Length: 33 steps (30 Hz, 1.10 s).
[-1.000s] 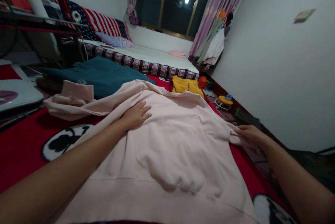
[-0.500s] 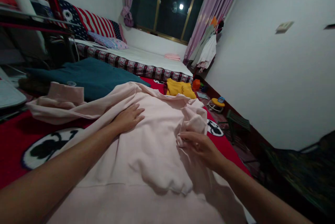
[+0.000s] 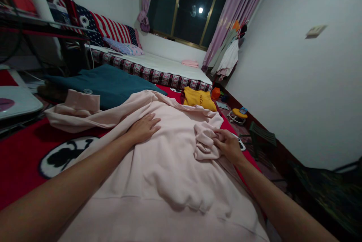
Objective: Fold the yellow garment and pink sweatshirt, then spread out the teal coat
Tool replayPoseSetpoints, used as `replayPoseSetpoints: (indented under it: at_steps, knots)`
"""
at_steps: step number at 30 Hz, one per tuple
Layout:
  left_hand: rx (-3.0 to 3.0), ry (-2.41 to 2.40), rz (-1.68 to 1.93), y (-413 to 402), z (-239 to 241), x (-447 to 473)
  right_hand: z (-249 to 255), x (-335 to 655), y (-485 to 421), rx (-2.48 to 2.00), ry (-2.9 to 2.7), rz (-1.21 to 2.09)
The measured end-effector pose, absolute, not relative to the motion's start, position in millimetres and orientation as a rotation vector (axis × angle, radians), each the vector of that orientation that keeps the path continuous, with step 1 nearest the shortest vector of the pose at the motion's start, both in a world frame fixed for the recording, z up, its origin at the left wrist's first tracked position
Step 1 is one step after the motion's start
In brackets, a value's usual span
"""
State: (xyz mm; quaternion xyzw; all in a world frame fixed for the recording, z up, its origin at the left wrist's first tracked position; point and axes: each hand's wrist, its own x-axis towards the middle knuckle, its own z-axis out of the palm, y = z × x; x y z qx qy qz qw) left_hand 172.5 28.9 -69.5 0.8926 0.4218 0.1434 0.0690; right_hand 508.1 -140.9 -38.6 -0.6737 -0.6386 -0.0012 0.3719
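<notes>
A pale pink sweatshirt (image 3: 169, 159) is spread over a red patterned blanket (image 3: 21, 163), its hem towards me. One sleeve (image 3: 113, 119) stretches out to the left, ending in a cuff by a teal garment. On the right the other sleeve (image 3: 205, 140) lies bunched up on the body of the sweatshirt. My left hand (image 3: 144, 128) rests flat on the upper left of the sweatshirt, fingers extended. My right hand (image 3: 229, 146) pinches the bunched sleeve at its right side between thumb and fingers.
A teal garment (image 3: 110, 85) and a folded yellow garment (image 3: 199, 98) lie beyond the sweatshirt. Further back is a bed (image 3: 158, 65) under the window. A cluttered desk (image 3: 17, 27) stands at left, a yellow-topped stool (image 3: 239, 114) and a dark folding stool (image 3: 263, 134) at right.
My right hand has moved outward to the right side of the bunched sleeve, which now lies folded in on the sweatshirt. My left hand stays on the fabric. The view has shifted slightly left.
</notes>
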Motion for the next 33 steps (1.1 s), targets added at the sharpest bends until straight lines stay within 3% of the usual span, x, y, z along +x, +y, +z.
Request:
replayPoseSetpoints:
  at_steps: [6,12,17,20,24,28,33]
  knots:
    - [2.702,1.248,0.456,30,-71,173,22,541,-160,-1.894,-1.421,-0.753]
    - [2.721,1.237,0.473,32,-73,173,27,508,-156,-2.289,-2.055,-0.486]
    - [2.736,1.130,0.645,29,-71,170,16,457,-159,-1.933,-2.164,-0.796]
    - [2.833,0.827,0.824,22,-67,168,-1,440,-172,-1.784,-2.270,-0.510]
    - [2.887,0.558,0.654,8,-64,170,-23,424,-188,-1.762,-2.322,-0.150]
    - [2.791,0.813,0.653,-2,-57,184,-21,415,-177,-1.859,-2.298,0.062]
    - [2.636,1.331,0.490,9,-38,212,-20,423,-115,-1.879,-1.738,0.314]
